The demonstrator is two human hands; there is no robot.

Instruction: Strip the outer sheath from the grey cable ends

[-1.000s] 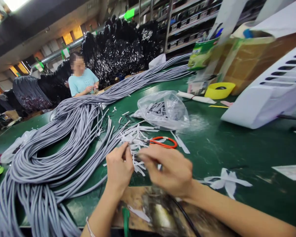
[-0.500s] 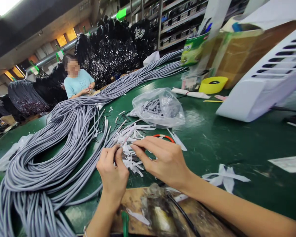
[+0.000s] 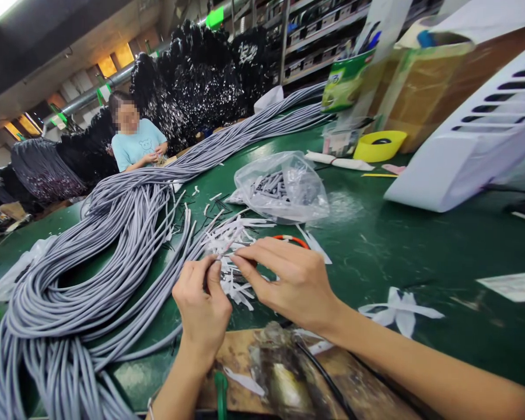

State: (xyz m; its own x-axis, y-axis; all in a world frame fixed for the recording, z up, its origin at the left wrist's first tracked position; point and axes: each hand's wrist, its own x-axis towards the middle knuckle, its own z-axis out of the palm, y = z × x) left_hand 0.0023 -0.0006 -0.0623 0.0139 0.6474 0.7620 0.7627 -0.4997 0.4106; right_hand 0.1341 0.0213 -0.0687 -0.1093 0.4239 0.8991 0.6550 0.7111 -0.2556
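Observation:
My left hand is closed in a pinch, thumb against the bent fingers, above the near ends of the grey cables. Close by on its right, my right hand pinches too, its thumb and forefinger almost meeting the left fingertips. Whatever lies between the fingertips is too small to make out. Just beyond and below them is a loose pile of white strips. A big looped bundle of grey cables covers the left of the green table. An orange-red ring shows partly behind my right hand.
A clear plastic bag of short grey pieces lies past my hands. Nearest me is a wooden board with a taped device and black cord. A white slotted housing and yellow dish stand right. Someone in light blue sits opposite.
Both hands stay pinched together at nearly the same spot, the left thumb shifting slightly. The view tilts a little, and the person opposite has moved their hands slightly.

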